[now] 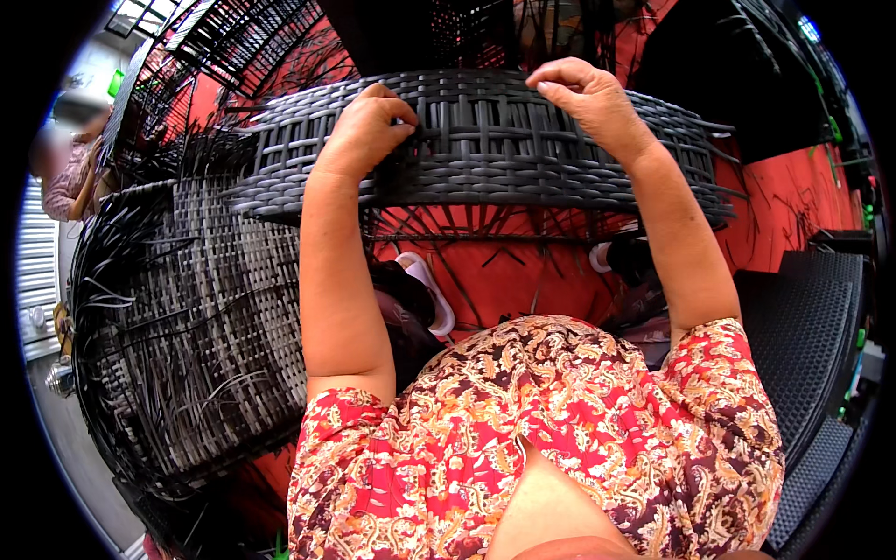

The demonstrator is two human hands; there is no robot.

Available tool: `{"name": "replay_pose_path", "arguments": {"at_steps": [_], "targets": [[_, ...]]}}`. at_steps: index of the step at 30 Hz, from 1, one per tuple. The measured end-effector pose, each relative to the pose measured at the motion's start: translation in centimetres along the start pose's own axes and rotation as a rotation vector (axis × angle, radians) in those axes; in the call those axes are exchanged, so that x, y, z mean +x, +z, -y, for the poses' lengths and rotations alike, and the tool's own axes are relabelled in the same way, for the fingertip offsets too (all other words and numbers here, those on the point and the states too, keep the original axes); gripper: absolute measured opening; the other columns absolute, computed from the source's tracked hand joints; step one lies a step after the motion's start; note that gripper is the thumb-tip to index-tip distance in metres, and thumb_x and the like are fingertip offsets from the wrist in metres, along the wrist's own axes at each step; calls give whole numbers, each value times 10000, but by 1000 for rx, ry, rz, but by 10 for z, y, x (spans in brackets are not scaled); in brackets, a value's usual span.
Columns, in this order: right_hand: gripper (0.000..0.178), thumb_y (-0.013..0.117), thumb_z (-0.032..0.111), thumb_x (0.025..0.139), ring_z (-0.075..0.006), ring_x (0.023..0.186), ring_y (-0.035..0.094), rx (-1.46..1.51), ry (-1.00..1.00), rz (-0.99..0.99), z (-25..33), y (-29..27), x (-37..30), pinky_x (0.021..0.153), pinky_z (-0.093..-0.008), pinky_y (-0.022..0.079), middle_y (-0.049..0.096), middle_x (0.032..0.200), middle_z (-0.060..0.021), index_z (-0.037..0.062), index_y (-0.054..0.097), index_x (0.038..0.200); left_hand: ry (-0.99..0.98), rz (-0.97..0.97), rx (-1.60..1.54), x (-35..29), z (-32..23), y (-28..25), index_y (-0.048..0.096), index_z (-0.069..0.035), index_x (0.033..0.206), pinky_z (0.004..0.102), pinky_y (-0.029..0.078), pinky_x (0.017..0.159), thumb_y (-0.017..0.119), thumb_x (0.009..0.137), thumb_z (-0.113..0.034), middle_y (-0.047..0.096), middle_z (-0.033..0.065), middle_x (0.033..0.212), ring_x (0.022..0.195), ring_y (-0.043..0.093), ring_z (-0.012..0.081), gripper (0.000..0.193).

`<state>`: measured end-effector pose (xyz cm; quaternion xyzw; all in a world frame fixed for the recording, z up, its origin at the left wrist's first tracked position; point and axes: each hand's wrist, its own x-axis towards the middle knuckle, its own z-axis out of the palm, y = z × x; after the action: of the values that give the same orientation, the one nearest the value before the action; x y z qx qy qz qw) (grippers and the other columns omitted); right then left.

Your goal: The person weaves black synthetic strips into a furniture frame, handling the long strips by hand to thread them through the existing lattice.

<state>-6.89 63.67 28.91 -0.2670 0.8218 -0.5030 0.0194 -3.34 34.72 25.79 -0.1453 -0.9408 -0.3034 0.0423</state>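
Note:
A long curved panel of dark grey woven wicker (523, 177) lies across in front of me, with an open lattice band along its middle. My left hand (371, 129) is closed at the panel's left-centre, its fingers curled down against the weave; what they pinch, if anything, is hidden. Over the panel's far edge, right of centre, my right hand (581, 91) is closed with thumb and forefinger together. Whatever thin piece may be between those fingertips is too small to make out.
A large grey woven wicker piece (205, 317) with loose strand ends stands at my left. Dark woven panels (793, 327) are stacked at my right. Cut strands are scattered over the red floor (504, 280). At the far left sits another person (79, 177); black frames stand behind.

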Motion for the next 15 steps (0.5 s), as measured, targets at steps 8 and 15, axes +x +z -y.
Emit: {"name": "replay_pose_path", "arguments": {"at_steps": [8,15], "targets": [[171,661,151,765,-210,891,551,-384,-83,137,-10,19,-20,795,-287,444,564,910,-76,41,662,896,-45,127,-93,3,7,-4,687,-38,820,277,438,832,689,685,-47,514,72,1035,969,528,207,136],[140,670,156,718,-277,922,518,-549,-33,154,2,36,-7,809,-358,425,542,895,-103,45,599,765,-53,155,-77,5,6,-7,660,-27,785,279,421,858,682,682,-36,507,77,1039,990,511,208,106]]}}
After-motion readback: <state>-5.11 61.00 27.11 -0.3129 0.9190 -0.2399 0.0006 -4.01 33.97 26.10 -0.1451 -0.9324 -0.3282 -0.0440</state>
